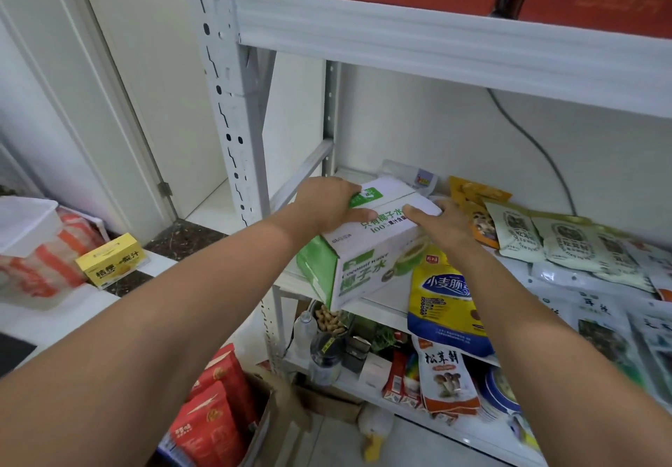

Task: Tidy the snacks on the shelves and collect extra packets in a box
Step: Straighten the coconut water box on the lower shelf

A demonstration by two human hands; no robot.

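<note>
I hold the green-and-white box point(367, 259) from above, left hand point(327, 208) curled over its top left and right hand point(442, 225) clamped on its top right, probably to steady it, since its corner overhangs the shelf point(385, 303). A blue-and-yellow packet point(443, 303) lies just right of the box.

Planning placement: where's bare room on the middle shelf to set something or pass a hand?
Bare: a strip at the back-left, between rear post and carton; a small patch at the front edge, between carton and yellow bag. Right of the carton, packets overlap: crowded.
</note>
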